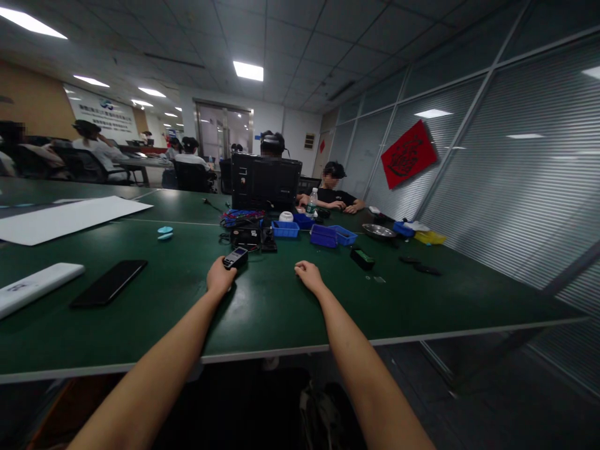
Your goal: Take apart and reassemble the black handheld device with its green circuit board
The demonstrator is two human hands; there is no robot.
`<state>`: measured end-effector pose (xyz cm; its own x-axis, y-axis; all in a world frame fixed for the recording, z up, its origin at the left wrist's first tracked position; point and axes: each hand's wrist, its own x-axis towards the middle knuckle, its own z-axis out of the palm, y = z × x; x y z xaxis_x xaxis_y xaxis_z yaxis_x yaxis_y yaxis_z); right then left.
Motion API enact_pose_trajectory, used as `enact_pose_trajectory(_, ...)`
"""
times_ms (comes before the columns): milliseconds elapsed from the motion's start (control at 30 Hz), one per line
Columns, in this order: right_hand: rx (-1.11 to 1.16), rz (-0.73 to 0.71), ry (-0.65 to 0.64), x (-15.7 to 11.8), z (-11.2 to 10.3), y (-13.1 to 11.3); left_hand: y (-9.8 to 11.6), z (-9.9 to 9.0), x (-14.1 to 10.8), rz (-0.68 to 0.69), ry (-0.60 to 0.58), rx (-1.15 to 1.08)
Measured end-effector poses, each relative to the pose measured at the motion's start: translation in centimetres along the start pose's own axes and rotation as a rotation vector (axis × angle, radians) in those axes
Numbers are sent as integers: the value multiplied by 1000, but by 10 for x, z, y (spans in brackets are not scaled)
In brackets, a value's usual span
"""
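Note:
My left hand [220, 276] is wrapped round a small dark handheld device with a grey face and a little screen [235, 257], raised just over the green table [267, 300]. The screen's writing is too small to read. Further right, my right hand [308, 275] lies at the tabletop with its fingers curled in, and nothing shows in them. Beyond the left hand are a black box-shaped device [245, 237] and tangled coloured cables [241, 217]. A blue tray [285, 229] and a darker blue bin [323, 236] stand past the right hand.
A black monitor [266, 181] rises behind the trays. Leftward lie a black slab [110, 283], a long white case [40, 284] and a light-blue item [165, 233]. To the right are a black-green device [362, 258] and a metal bowl [379, 232]. Other people sit across the table.

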<state>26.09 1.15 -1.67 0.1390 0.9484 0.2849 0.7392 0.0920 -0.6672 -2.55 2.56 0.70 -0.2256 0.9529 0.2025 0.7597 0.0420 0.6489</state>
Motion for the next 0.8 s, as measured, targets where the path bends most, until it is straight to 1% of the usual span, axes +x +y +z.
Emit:
enact_pose_trajectory(100,26,-11,-4,0,1,0,-20,-24,9,-55,31,29)
enact_pose_trajectory(200,49,-12,1,0,1,1,-45,-47,20,-134,87,56)
enact_pose_trajectory(333,50,-3,2,0,0,1,-79,-76,34,-233,202,90)
enact_pose_trajectory(433,45,-8,-2,0,-1,2,-96,-91,38,-316,289,103)
enact_pose_trajectory(500,56,-15,-2,0,-1,2,-99,-98,39,-355,352,95)
enact_pose_trajectory(567,64,-14,-1,0,-1,2,-100,-101,38,-375,385,81)
enact_pose_trajectory(700,50,-1,-4,0,-2,1,-99,-101,38,-387,364,87)
enact_pose_trajectory(800,37,4,-9,0,-2,1,-103,-100,41,-378,338,103)
